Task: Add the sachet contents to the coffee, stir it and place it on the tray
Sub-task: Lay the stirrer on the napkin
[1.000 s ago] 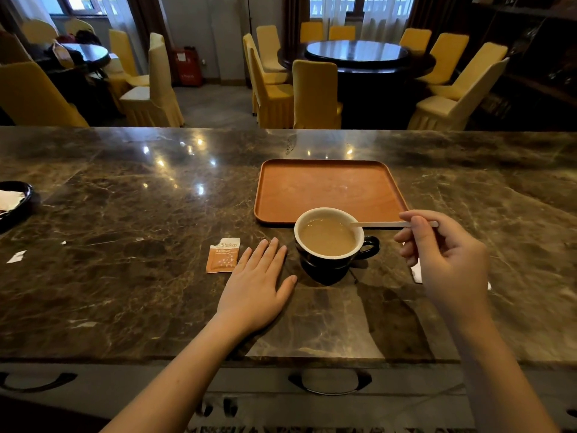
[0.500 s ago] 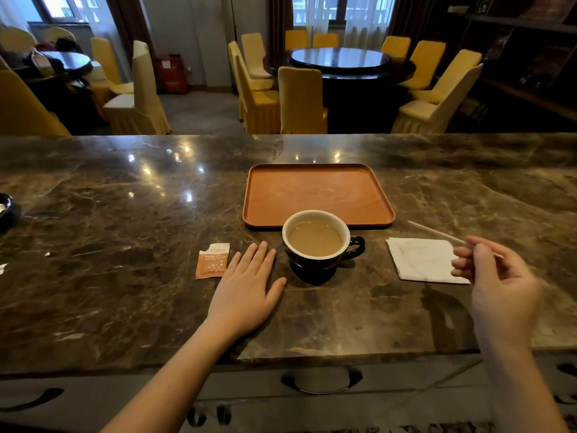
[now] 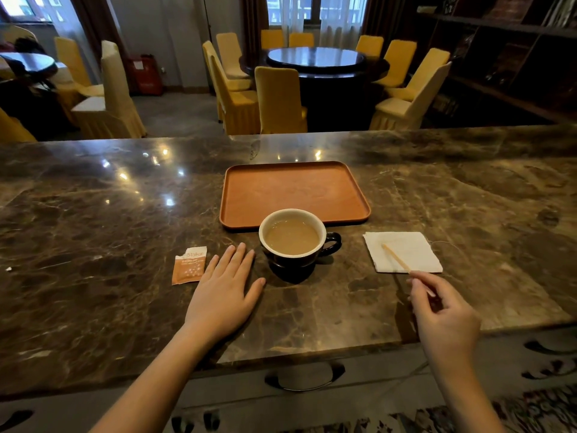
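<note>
Two bare hands over the dark marble bench

The left hand lies flat, palm down, fingers straight and slightly spread on the bench. The right hand hovers at the bench's near edge, fingers curled, pinching the end of a thin wooden stir stick.

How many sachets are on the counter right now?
1. The torn orange-and-white paper sachet lies flat on the brown marble counter, just left of the left hand. None other visible.

The right hand perhaps hides the stirrer end.
</note>
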